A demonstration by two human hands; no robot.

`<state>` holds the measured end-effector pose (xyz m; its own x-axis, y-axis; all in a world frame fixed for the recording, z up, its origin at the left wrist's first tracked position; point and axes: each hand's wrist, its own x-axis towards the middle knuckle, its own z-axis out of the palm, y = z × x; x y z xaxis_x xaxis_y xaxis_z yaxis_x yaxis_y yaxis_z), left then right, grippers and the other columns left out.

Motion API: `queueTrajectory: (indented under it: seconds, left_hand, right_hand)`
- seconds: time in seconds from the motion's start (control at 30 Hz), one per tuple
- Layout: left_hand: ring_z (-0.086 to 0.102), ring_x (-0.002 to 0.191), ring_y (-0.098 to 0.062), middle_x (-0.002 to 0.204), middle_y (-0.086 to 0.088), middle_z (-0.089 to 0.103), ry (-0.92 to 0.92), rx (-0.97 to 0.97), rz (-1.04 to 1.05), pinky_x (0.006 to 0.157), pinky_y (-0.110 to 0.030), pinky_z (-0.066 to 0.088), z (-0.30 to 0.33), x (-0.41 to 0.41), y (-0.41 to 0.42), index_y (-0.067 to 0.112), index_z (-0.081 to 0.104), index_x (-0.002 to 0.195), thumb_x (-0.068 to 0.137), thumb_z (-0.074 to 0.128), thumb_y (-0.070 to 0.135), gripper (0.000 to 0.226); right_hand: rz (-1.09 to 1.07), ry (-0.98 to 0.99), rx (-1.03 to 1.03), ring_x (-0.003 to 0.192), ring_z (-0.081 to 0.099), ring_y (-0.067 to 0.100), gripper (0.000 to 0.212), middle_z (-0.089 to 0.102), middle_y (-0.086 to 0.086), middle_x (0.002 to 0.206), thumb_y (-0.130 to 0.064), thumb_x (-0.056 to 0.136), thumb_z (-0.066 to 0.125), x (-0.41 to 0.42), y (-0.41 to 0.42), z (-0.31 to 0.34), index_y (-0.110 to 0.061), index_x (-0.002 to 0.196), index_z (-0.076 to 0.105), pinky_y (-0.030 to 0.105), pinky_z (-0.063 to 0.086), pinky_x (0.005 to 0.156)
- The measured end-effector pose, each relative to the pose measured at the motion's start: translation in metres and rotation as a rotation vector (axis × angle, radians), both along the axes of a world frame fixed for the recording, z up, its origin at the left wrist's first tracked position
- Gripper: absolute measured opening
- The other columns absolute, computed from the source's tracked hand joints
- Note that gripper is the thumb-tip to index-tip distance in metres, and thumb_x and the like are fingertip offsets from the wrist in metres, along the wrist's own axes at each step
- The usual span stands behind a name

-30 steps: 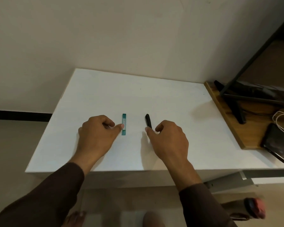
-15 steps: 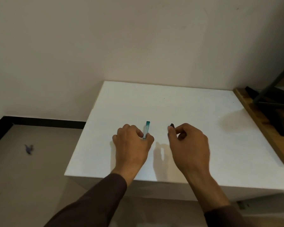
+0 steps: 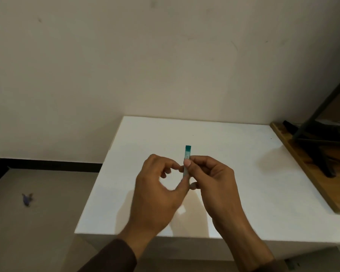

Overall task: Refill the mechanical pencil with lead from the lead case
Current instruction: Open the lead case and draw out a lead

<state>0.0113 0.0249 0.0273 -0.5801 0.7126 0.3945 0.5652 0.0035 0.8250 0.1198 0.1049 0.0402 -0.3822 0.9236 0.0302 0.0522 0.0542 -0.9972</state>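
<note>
In the middle of the frame, both hands hold up the small flat teal plastic lead case [image 3: 186, 160] above the white table [image 3: 234, 173]. The left hand [image 3: 157, 195] and right hand [image 3: 214, 181] pinch it. What is inside cannot be seen

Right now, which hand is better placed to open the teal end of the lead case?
Probably the right hand: its fingertips pinch the lead case just under the teal end, while the left hand grips it lower down.
</note>
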Motion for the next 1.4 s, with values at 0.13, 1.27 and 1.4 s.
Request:
queueTrajectory:
  seconds: [0.13,1.27,1.4]
  left_hand:
    - [0.071,0.096,-0.004,0.094,0.018,0.077,-0.336,0.004,-0.121,0.078,-0.016,0.06,0.014,-0.026,0.006,0.032,0.074,0.105,0.084,0.073,0.042,0.024]
    - [0.073,0.077,-0.02,0.089,-0.009,0.08,-0.785,0.077,-0.218,0.066,-0.031,0.059,0.009,-0.059,0.009,0.013,0.084,0.093,0.092,0.076,0.015,0.009]
    - [0.074,0.069,-0.016,0.081,-0.007,0.081,-0.717,-0.031,-0.096,0.06,-0.027,0.06,0.001,-0.079,0.003,0.016,0.085,0.083,0.09,0.077,0.011,0.011]
  right_hand:
    - [0.037,0.012,0.037,0.087,0.076,0.013,0.01,0.081,-0.006,0.088,-0.023,0.096,0.069,0.005,0.003,0.004,-0.026,0.096,0.079,0.024,0.06,0.066]
    - [0.177,-0.112,0.088,0.076,0.072,0.013,0.008,0.079,-0.001,0.083,-0.019,0.094,0.072,0.005,-0.004,-0.004,-0.016,0.091,0.079,0.017,0.053,0.065]
    - [0.138,-0.104,0.073,0.078,0.073,0.016,0.007,0.079,-0.001,0.083,-0.02,0.093,0.074,0.008,0.0,-0.006,-0.018,0.09,0.079,0.018,0.054,0.065]
